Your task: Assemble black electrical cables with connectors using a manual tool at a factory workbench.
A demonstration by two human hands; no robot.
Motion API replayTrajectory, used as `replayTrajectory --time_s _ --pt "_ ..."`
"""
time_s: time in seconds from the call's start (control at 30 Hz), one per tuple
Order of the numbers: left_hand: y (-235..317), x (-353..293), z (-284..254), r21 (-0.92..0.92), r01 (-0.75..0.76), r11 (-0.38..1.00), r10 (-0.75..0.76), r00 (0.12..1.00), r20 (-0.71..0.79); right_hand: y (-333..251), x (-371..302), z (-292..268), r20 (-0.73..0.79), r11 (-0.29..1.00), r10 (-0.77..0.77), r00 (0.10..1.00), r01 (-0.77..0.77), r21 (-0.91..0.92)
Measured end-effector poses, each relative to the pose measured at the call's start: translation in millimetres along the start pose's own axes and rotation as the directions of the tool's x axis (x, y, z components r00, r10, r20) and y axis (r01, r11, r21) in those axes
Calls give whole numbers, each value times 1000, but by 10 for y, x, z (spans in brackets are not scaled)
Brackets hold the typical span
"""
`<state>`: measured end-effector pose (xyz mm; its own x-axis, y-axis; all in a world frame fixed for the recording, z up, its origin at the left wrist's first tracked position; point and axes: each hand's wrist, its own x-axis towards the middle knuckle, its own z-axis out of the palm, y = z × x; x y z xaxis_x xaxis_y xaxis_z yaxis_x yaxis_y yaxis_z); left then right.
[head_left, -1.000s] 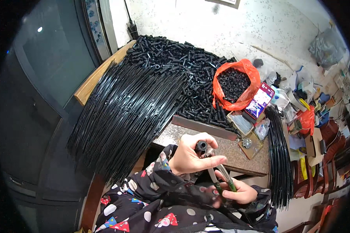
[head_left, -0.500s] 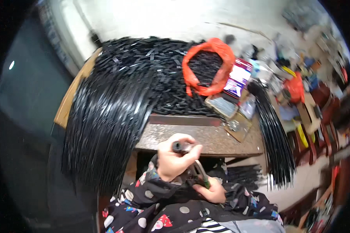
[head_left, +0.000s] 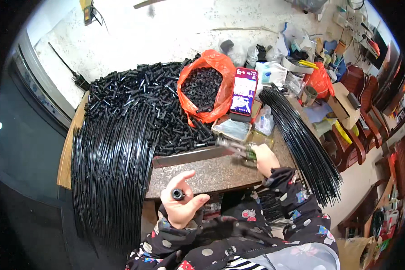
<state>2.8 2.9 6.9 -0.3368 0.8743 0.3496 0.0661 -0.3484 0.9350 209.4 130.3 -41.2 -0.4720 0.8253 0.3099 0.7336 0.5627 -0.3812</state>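
Left hand (head_left: 181,204) is pinched shut on a short black tube piece (head_left: 177,194), held just in front of the bench (head_left: 211,173) edge. Right hand (head_left: 263,158) is over the bench, closed round what looks like pliers (head_left: 234,147), bit blurry though. Behind the bench's bare patch there's a heap of black tube pieces (head_left: 139,99) and an orange bag (head_left: 207,85)

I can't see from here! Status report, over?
Left hand pinching small black tube. Right hand gripping pliers over table. Nothing between them.
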Motion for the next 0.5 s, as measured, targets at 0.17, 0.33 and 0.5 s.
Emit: replayTrajectory --time_s 0.17,0.33,0.5 --pt "41 83 -10 28 11 1000 -13 999 39 98 71 44 14 952 -273 962 272 -140" --pt "-50 79 -14 35 24 999 -26 998 60 97 80 57 -3 948 -288 958 285 -141" --pt "-57 26 18 -2 71 997 -71 997 36 120 38 39 -1 998 -39 999 39 42"
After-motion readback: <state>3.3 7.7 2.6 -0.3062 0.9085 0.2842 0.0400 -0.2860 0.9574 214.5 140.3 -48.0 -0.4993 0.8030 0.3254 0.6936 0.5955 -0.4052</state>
